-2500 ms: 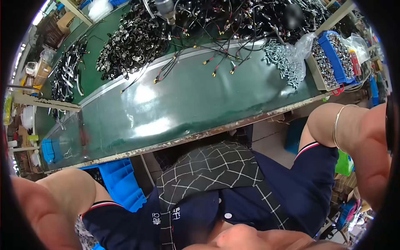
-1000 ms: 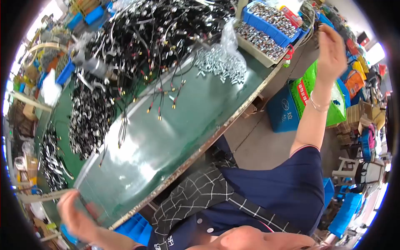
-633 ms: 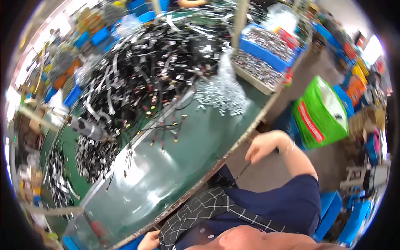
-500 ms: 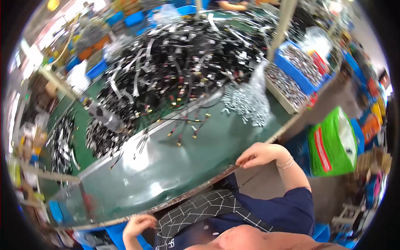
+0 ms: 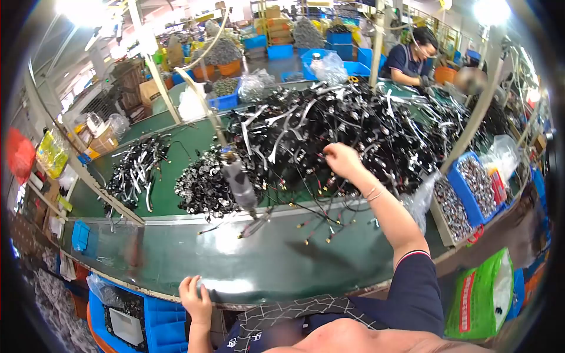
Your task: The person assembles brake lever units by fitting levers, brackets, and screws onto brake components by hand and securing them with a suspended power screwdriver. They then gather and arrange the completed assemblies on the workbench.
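Observation:
My right hand (image 5: 344, 160) reaches over the big heap of black and silver parts with cables (image 5: 282, 129); its fingers are bent at the heap, and whatever lies between them is too small to make out. Near the front edge of the green table (image 5: 265, 265), my left hand (image 5: 196, 297) has its fingers apart and holds nothing. Between the hands, thin cables with yellow and red ends (image 5: 329, 226) hang over the metal strip. A grey power tool (image 5: 240, 185) hangs left of my right hand, above a pile of small black clips (image 5: 206, 185).
At the right stand a blue bin of small metal parts (image 5: 475, 185) and a clear bag (image 5: 421, 203). A co-worker (image 5: 409, 59) sits across the table. Posts rise at both sides. Blue crates (image 5: 165, 326) are below left, a green bag (image 5: 479, 297) below right.
The view has turned and lifted towards the far side. My right hand has moved from the table's front edge out to the heap. My left hand has come up at the front edge.

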